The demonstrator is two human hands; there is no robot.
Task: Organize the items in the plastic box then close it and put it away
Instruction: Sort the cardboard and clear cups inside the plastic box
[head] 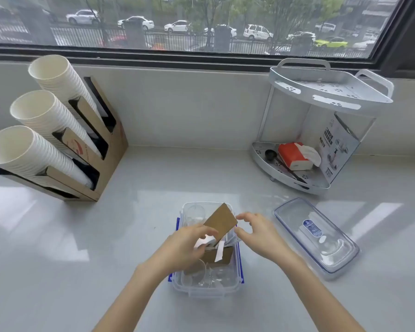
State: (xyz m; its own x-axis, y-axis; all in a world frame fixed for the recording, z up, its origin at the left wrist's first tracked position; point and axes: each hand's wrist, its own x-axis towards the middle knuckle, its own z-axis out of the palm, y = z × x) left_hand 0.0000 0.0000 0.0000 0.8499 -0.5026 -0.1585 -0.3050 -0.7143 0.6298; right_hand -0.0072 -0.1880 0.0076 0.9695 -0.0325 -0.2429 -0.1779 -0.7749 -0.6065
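A clear plastic box [206,289] with blue side clips stands open on the counter in front of me. Inside lie clear glass or plastic pieces, white paper and brown cardboard [219,256]. My left hand [185,245] grips a tilted brown cardboard piece [222,220] over the box, fingers curled round its lower end. My right hand [259,232] hovers just right of that card, thumb and fingers curved toward its edge; I cannot tell whether they touch it. The box's clear lid [319,238] with a blue label lies flat on the counter to the right.
A cardboard dispenser [106,149] with three stacks of white paper cups stands at the back left. A white two-tier corner rack [321,130] at the back right holds a red tissue pack, a black scoop and a printed bag. A window runs behind the counter.
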